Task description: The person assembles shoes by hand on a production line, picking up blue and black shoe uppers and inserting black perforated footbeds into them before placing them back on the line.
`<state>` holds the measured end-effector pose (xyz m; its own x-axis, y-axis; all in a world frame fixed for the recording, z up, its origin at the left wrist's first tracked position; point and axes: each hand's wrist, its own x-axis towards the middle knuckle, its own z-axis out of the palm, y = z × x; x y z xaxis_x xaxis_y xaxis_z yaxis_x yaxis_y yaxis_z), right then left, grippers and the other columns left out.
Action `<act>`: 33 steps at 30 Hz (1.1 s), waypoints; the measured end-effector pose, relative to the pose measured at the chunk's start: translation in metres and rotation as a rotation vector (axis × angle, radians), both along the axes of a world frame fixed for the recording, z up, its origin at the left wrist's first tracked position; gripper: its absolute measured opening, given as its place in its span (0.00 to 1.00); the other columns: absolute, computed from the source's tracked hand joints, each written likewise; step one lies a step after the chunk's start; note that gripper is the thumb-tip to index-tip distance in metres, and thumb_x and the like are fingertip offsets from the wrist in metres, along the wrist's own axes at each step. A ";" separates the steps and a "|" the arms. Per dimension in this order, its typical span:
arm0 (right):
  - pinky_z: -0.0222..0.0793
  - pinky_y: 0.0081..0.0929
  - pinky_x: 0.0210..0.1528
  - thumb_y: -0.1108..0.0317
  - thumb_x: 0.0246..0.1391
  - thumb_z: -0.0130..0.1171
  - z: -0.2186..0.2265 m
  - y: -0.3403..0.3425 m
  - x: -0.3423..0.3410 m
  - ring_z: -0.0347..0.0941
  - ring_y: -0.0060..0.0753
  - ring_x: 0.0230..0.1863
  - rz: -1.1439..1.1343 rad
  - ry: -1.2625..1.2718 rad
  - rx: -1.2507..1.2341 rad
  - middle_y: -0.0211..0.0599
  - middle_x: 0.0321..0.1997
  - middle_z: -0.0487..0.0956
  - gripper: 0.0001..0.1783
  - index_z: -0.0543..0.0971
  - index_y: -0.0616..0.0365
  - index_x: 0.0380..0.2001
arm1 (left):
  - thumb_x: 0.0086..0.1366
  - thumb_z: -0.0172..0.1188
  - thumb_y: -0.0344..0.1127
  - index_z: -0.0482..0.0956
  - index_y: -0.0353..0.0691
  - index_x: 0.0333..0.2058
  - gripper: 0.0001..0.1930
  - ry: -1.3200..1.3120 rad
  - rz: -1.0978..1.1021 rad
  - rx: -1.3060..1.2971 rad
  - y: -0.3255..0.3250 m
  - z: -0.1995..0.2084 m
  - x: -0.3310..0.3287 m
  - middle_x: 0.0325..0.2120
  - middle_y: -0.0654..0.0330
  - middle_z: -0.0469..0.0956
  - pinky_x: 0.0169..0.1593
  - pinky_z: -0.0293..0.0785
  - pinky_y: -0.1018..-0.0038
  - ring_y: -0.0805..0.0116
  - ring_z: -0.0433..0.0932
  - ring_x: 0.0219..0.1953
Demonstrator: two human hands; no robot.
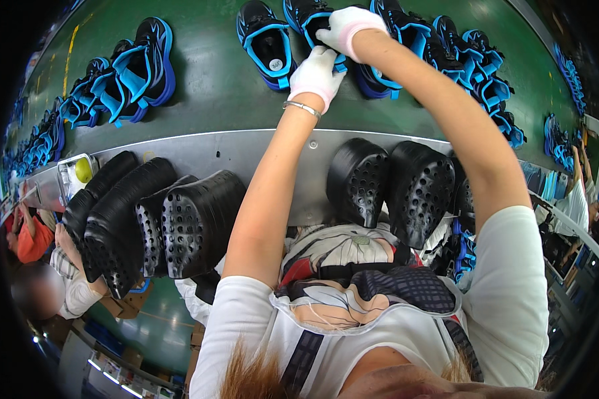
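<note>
Black sneaker (307, 18) w/ bright-blue collar lining, at the far edge of the green worktop (206, 86), approx. centre, toe pointing away & heel partly hidden: an uneven push there could, I'd judge, fold the soft collar or skid the shoe into the matching sneaker (265, 41) close on its L. L hand (317, 74), white-gloved, is at the heel w/ fingers bunched narrow, & R hand (353, 30), also gloved, curls over the collar's R side; can't tell if either actually pinches. More blue-black sneakers (476, 63) line up far R, w/ black perforated shoe forms (203, 223) nearer, L & R.
</note>
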<state>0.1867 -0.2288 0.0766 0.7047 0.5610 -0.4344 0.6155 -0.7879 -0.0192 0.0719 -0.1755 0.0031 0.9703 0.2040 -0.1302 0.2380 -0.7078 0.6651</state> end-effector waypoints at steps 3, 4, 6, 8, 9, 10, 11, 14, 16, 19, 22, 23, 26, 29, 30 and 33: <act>0.75 0.39 0.46 0.60 0.54 0.55 -0.026 0.017 -0.004 0.79 0.46 0.46 -0.100 -0.033 0.004 0.43 0.46 0.81 0.15 0.83 0.52 0.41 | 0.58 0.61 0.49 0.76 0.42 0.50 0.24 0.320 -0.071 0.045 0.010 0.003 0.026 0.47 0.50 0.78 0.51 0.73 0.63 0.49 0.76 0.49; 0.75 0.39 0.45 0.62 0.53 0.56 -0.033 0.021 0.003 0.79 0.46 0.46 -0.105 0.004 -0.008 0.44 0.45 0.81 0.14 0.83 0.53 0.40 | 0.59 0.60 0.50 0.76 0.43 0.51 0.24 0.390 -0.113 0.065 0.014 -0.002 0.034 0.46 0.50 0.78 0.51 0.73 0.63 0.49 0.76 0.49; 0.76 0.40 0.44 0.65 0.51 0.57 -0.040 0.025 0.013 0.80 0.47 0.45 -0.111 0.095 -0.041 0.46 0.43 0.82 0.14 0.83 0.55 0.39 | 0.63 0.53 0.51 0.72 0.47 0.56 0.25 0.565 -0.278 0.160 0.017 -0.005 0.048 0.52 0.54 0.75 0.53 0.72 0.66 0.51 0.74 0.52; 0.76 0.40 0.43 0.66 0.49 0.58 -0.027 0.037 0.008 0.80 0.48 0.43 -0.095 0.208 -0.082 0.47 0.41 0.82 0.14 0.83 0.57 0.39 | 0.66 0.49 0.52 0.71 0.49 0.58 0.25 0.626 -0.334 0.223 0.022 -0.023 0.049 0.56 0.58 0.72 0.55 0.71 0.68 0.56 0.73 0.55; 0.76 0.40 0.43 0.66 0.49 0.58 -0.032 0.036 0.010 0.80 0.48 0.42 -0.096 0.177 -0.045 0.47 0.41 0.82 0.14 0.83 0.57 0.39 | 0.67 0.47 0.52 0.70 0.50 0.58 0.25 0.647 -0.374 0.257 0.021 -0.025 0.053 0.57 0.60 0.71 0.56 0.71 0.69 0.59 0.72 0.57; 0.76 0.40 0.43 0.66 0.49 0.58 -0.037 0.034 0.011 0.80 0.48 0.42 -0.097 0.147 -0.007 0.48 0.40 0.82 0.14 0.83 0.57 0.39 | 0.58 0.55 0.36 0.81 0.44 0.45 0.16 0.502 -0.190 0.083 0.019 -0.028 0.051 0.46 0.50 0.79 0.47 0.77 0.64 0.52 0.79 0.47; 0.76 0.40 0.43 0.66 0.48 0.59 -0.042 0.032 0.012 0.80 0.48 0.41 -0.099 0.117 0.030 0.48 0.40 0.82 0.14 0.83 0.57 0.39 | 0.58 0.54 0.36 0.82 0.43 0.44 0.16 0.459 -0.266 0.126 0.020 -0.030 0.051 0.45 0.49 0.79 0.47 0.77 0.64 0.52 0.79 0.46; 0.73 0.40 0.49 0.59 0.56 0.48 -0.045 0.037 0.010 0.77 0.50 0.49 -0.168 0.143 0.175 0.52 0.45 0.80 0.19 0.81 0.61 0.40 | 0.71 0.38 0.44 0.68 0.49 0.59 0.21 0.697 -0.421 0.303 0.023 -0.037 0.058 0.60 0.63 0.67 0.59 0.67 0.72 0.67 0.65 0.62; 0.72 0.37 0.51 0.62 0.57 0.50 -0.045 0.033 0.012 0.76 0.49 0.51 -0.357 0.172 0.264 0.51 0.47 0.79 0.17 0.80 0.59 0.43 | 0.64 0.46 0.42 0.76 0.46 0.49 0.18 0.552 -0.284 0.185 0.018 -0.021 0.055 0.51 0.53 0.74 0.53 0.71 0.67 0.57 0.72 0.54; 0.76 0.40 0.45 0.63 0.47 0.61 -0.075 0.036 0.026 0.80 0.47 0.41 -0.115 0.132 0.151 0.48 0.40 0.82 0.16 0.83 0.56 0.40 | 0.66 0.47 0.57 0.70 0.48 0.58 0.28 0.501 -0.323 0.271 0.024 -0.045 0.058 0.61 0.56 0.67 0.62 0.62 0.70 0.57 0.66 0.61; 0.74 0.38 0.45 0.55 0.48 0.58 -0.033 0.017 0.014 0.79 0.47 0.43 0.079 0.232 0.237 0.45 0.42 0.81 0.19 0.83 0.54 0.40 | 0.62 0.53 0.55 0.70 0.46 0.58 0.29 0.365 -0.274 0.329 0.031 -0.022 0.039 0.55 0.50 0.72 0.59 0.67 0.63 0.48 0.70 0.57; 0.74 0.37 0.45 0.52 0.49 0.57 0.003 0.003 0.013 0.78 0.46 0.43 0.113 0.285 0.201 0.45 0.42 0.81 0.21 0.83 0.53 0.41 | 0.60 0.56 0.56 0.76 0.47 0.51 0.26 0.198 -0.230 0.278 0.038 -0.023 0.032 0.47 0.49 0.77 0.52 0.73 0.60 0.46 0.76 0.48; 0.72 0.35 0.46 0.48 0.52 0.52 0.083 -0.101 -0.008 0.77 0.44 0.41 0.141 0.227 0.406 0.43 0.40 0.81 0.26 0.79 0.55 0.47 | 0.59 0.60 0.49 0.74 0.46 0.53 0.25 0.179 -0.136 0.295 0.059 -0.014 -0.003 0.47 0.47 0.76 0.54 0.70 0.62 0.46 0.74 0.50; 0.71 0.31 0.46 0.50 0.57 0.50 0.129 -0.255 -0.030 0.77 0.40 0.42 -0.179 0.083 0.559 0.43 0.38 0.80 0.22 0.79 0.53 0.44 | 0.58 0.62 0.43 0.72 0.45 0.56 0.26 -0.061 -0.156 0.297 0.043 0.004 -0.033 0.52 0.48 0.72 0.57 0.67 0.64 0.47 0.72 0.52; 0.70 0.34 0.49 0.48 0.58 0.49 0.166 -0.296 -0.047 0.75 0.44 0.43 -0.295 0.016 0.452 0.43 0.41 0.79 0.22 0.78 0.52 0.44 | 0.59 0.62 0.42 0.72 0.45 0.56 0.26 -0.137 -0.098 0.317 0.038 0.015 -0.042 0.52 0.49 0.72 0.56 0.68 0.65 0.50 0.73 0.51; 0.72 0.24 0.39 0.58 0.58 0.52 0.149 -0.452 -0.091 0.76 0.23 0.33 -0.554 -0.130 0.497 0.37 0.30 0.80 0.17 0.79 0.63 0.35 | 0.60 0.62 0.41 0.72 0.45 0.57 0.26 -0.101 0.066 0.129 0.014 0.044 -0.074 0.51 0.51 0.73 0.52 0.71 0.68 0.59 0.77 0.46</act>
<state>0.0960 -0.6807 0.2261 0.9689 0.2181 -0.1171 0.1535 -0.9003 -0.4072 -0.0017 -0.1618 0.0473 0.9611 0.2763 -0.0015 0.2233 -0.7737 0.5929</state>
